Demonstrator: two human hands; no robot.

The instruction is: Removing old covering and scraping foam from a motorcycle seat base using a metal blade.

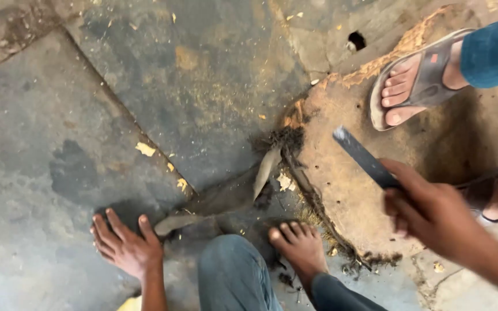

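Seen from above, a person squats on a stained concrete floor (145, 86) scattered with sawdust and wood chips. The right hand (433, 210) is closed in a fist around the handle end of a flat dark metal blade (364, 158), and the blade runs up and to the left from the fist, its squared tip hanging over a broad, round wooden block (347, 190) with ragged, fibrous edges. The block lies directly under and to the left of the right hand, so the blade's long axis points diagonally across the block's top toward its left rim. The left hand (125, 245) is open, fingers spread, pressed flat on the floor well apart from the block, at the lower left. Between the two hands sit the person's bent knee in blue trousers and a bare foot (301, 245), toes just beside the block's lower edge. At the upper right, another person's foot in a grey sandal (419, 78) rests on the block's far side. The right hand is much the nearer of the two to the block.
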